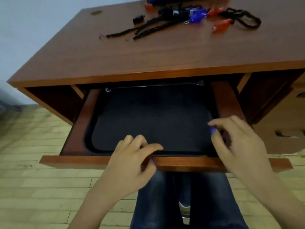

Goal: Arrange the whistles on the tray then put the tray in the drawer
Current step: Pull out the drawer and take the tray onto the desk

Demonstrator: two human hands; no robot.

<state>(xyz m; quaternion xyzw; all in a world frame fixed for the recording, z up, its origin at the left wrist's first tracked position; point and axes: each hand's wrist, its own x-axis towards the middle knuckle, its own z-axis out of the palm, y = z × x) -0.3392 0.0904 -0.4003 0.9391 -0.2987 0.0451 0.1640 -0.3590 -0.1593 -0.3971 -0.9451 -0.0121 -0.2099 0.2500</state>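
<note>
An empty black tray (148, 116) lies flat inside the pulled-out wooden drawer (181, 162) under the desk. My left hand (132, 157) is at the tray's near rim, index finger laid along it and thumb in front of the drawer front; it holds nothing that I can see. Over the tray's near right corner my right hand (237, 139) hovers with its fingers spread. Far back on the desk (148, 52) lie the whistles: red ones (222, 24), blue ones (195, 15) and a black one (138, 19), tangled with black lanyards (148, 30).
A dark screen base (165, 0) stands at the desk's back edge. A cardboard box (280, 126) sits on the floor to the right of the drawer. My legs in jeans (181, 199) are below the drawer front, over light floor tiles.
</note>
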